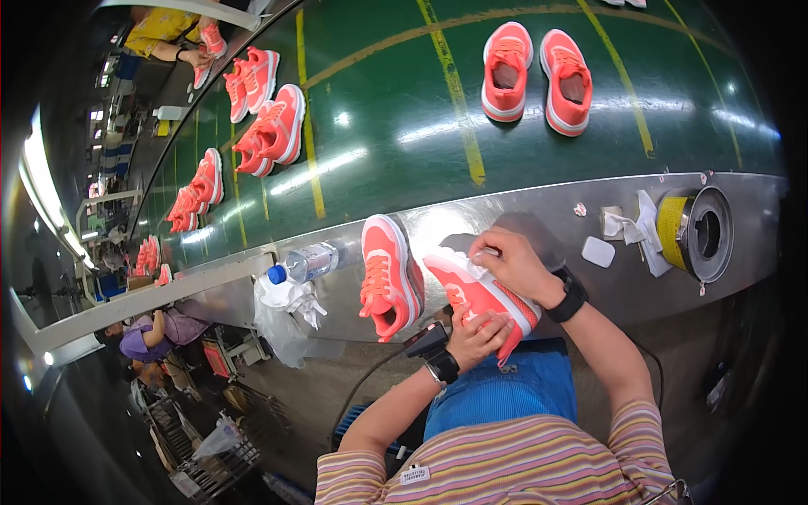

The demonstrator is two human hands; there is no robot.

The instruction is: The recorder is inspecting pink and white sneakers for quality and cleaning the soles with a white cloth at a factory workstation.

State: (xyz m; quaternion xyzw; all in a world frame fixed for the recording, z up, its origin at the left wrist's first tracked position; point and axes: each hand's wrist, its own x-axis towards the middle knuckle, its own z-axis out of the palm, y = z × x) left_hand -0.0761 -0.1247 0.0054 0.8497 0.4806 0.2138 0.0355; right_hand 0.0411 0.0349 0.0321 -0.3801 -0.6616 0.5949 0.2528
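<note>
A coral-pink sneaker (484, 296) with a white sole lies tilted at the metal ledge's near edge, toe pointing away from me. My left hand (478, 337) is closed around its heel and ankle opening. Over the toe, my right hand (509, 263) pinches a small white wad (483, 255), likely cloth or tissue, against the edge of the sole. The matching sneaker (390, 273) stands on the ledge just left of the held one, with its laces showing. Both my wrists wear black bands.
The metal ledge (539, 202) borders a green conveyor belt (370, 143) carrying several coral sneakers (507, 71). A capped water bottle (310, 263) and white rags (289, 299) sit left. A round metal can (703, 231), white cloth (648, 227) and white pad (598, 252) are right. Other people work at left.
</note>
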